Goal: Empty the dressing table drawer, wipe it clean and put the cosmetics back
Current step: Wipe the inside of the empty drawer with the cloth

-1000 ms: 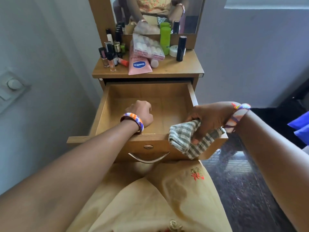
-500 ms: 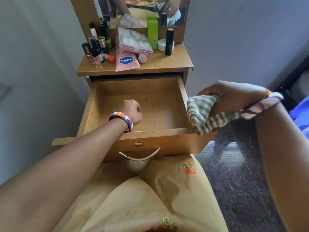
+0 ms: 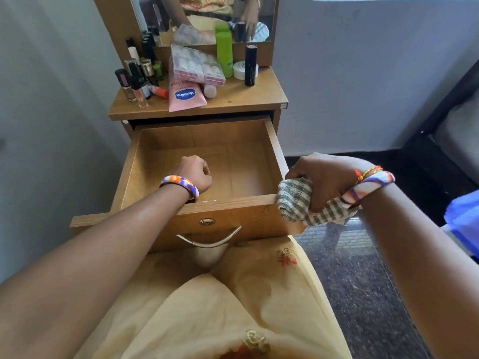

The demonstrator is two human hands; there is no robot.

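Note:
The wooden drawer (image 3: 270, 141) of the dressing table is pulled out and its inside is bare. My left hand (image 3: 193, 173) rests inside near the front wall, fingers curled into a fist with nothing visible in it. At the drawer's front right corner, my right hand (image 3: 326, 177) grips a bunched green-and-white checked cloth (image 3: 294, 200). The cosmetics stand on the table top (image 3: 246, 97): a pink Vaseline tube (image 3: 185, 95), a clear plastic box (image 3: 197, 64), a green bottle (image 3: 225, 53), a black tube (image 3: 251, 64), a white jar (image 3: 239, 69) and several small bottles (image 3: 137, 79).
A mirror (image 3: 207, 19) rises behind the cosmetics. A grey wall runs close along the left. My lap in yellow fabric (image 3: 233, 307) sits right below the drawer front. Dark speckled floor (image 3: 363, 294), a dark bed frame (image 3: 453, 120) and something blue (image 3: 464, 218) lie to the right.
My right hand lifted the cloth off the drawer's front right corner, out to the right, then brought it back onto that corner. My left fist stayed inside the drawer.

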